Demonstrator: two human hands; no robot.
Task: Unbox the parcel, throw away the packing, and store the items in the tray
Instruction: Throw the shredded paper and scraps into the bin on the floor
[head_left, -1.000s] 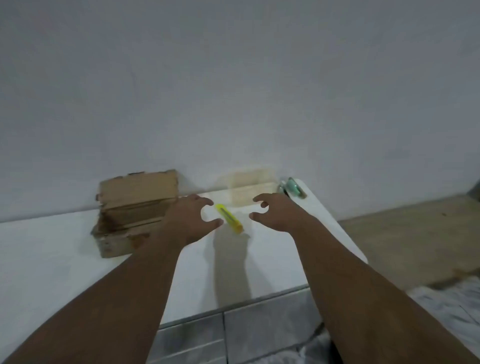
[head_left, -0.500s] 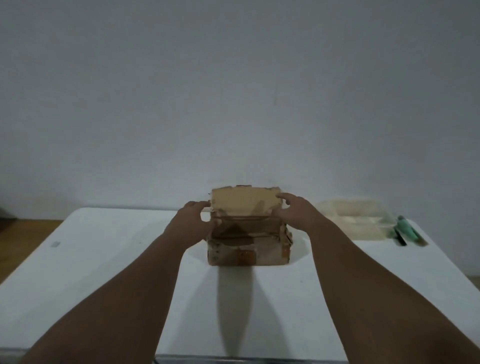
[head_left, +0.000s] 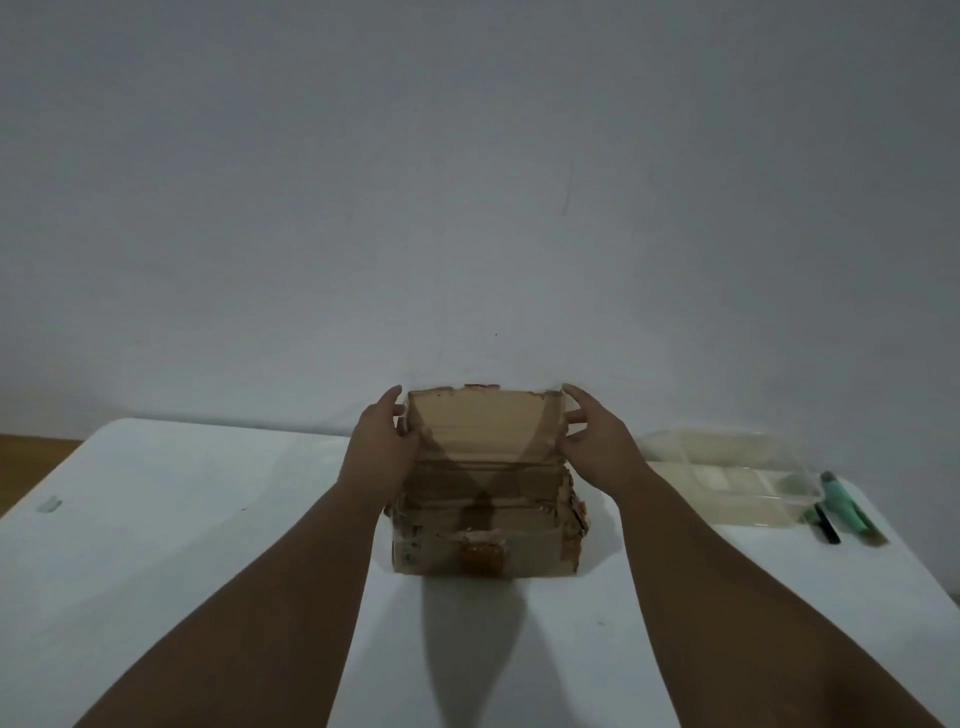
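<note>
Wall (head_left: 467, 182): plain, pale grey, filling the upper half of the scene behind everything else. Table (head_left: 182, 545): white top with rounded far corners, set against the wall; a strip of brown floor (head_left: 31, 457) shows past its far left corner. Cardboard box (head_left: 485, 499): brown, worn and torn along its right edge, standing on the table at its middle, close to the wall; the near face carries a dark brown patch of tape low at its centre and some small dark print to the left of it; the top flap stands raised, its pale inner side facing the person. Two bare forearms reach in from the near edge of the table, one on each side of the box, casting a dark shadow on the table between them. Tray (head_left: 727, 483): clear plastic, shallow, with inner dividers, resting on the table to the right of the box and apart from it; what lies inside is too faint to tell. Left hand (head_left: 382, 447): fingers spread and pressed against the left edge of the raised flap, thumb on the near side. Right hand (head_left: 595, 441): fingers spread and pressed against the right edge of the same flap, thumb low on the near side. Green tool (head_left: 844, 501): lying just right of the tray, touching or nearly touching its corner, with a thin black object (head_left: 826, 522) beside it; both are too small to identify further.
</note>
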